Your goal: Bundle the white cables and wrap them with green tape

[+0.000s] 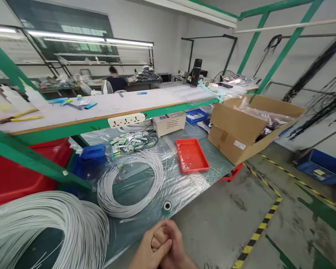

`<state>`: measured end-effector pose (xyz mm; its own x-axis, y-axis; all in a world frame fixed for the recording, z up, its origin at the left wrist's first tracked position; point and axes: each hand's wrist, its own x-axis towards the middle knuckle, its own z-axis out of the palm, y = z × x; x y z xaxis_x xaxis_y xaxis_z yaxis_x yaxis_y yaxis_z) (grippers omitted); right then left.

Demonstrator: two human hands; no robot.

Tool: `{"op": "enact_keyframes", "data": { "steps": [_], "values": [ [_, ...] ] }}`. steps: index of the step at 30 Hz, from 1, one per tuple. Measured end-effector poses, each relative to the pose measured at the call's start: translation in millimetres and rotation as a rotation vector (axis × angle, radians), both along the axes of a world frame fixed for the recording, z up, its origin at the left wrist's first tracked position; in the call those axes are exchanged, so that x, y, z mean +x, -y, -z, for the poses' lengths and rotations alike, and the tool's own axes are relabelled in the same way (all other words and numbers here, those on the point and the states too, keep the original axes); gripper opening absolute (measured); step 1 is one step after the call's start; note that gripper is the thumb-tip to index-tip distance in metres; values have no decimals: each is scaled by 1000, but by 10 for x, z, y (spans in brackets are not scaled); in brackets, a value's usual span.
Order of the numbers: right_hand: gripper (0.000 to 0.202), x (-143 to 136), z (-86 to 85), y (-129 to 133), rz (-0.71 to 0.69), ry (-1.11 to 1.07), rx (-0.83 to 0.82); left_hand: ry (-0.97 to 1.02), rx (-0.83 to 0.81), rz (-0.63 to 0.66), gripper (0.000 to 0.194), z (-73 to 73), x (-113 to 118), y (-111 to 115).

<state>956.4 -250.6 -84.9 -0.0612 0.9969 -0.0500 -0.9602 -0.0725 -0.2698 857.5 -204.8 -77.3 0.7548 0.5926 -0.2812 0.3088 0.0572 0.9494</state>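
My left hand (152,246) and my right hand (174,244) are clasped together at the bottom middle, just off the bench's front edge. The fingers of each are closed round the other, and no object shows between them. Just beyond them a small roll of tape (167,205) stands on the plastic-covered bench (182,192). A coil of grey-white cable (131,209) lies to the left, with a larger cable coil (84,224) at the lower left. Farther back is a red tray (193,155) with small white bits in it.
Behind are small green-and-white parts (128,142), a beige box-shaped device (170,124) and blue trays (196,116). An open cardboard box (226,145) stands at the right. A shelf (100,108) crosses above the bench. A person (117,83) sits far back.
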Motion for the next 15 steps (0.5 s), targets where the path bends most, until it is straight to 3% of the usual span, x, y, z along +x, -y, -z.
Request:
{"op": "enact_keyframes", "data": {
  "steps": [5,9,12,15],
  "values": [
    [80,125,59,-232,-42,-100,-50,-3,-51,134,71,-102,50,-248],
    [84,123,112,-402,-56,-90,-64,-77,-69,47,64,-89,52,-333],
    [83,93,218,-552,-103,-24,-71,3,-53,-28,61,-14,76,-406],
    [80,127,465,-743,-146,91,-187,70,-48,-91,57,200,119,-561]
  ]
}}
